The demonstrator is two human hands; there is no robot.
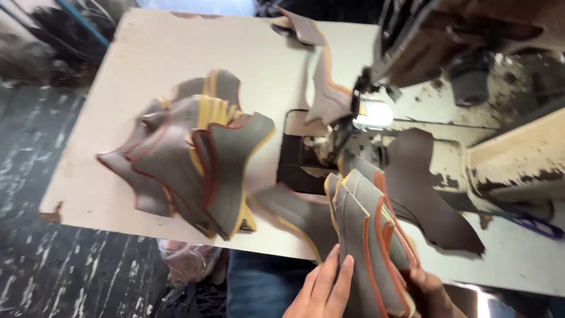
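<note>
Two hands, left (322, 288) and right (428, 293), keep a closed grip on a bundle of cut shoe uppers (372, 235) at six o'clock on the tabletop (176, 65), a larger fanned stack (194, 159) lying untouched at nine o'clock beside the sewing machine (459, 53).

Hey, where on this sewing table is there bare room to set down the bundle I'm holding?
Bare tabletop lies at the far left, beyond the fanned stack of leather pieces, and in a strip near the front right edge past the dark brown piece. It is crowded around the sewing machine and between both hands, left and right.
</note>
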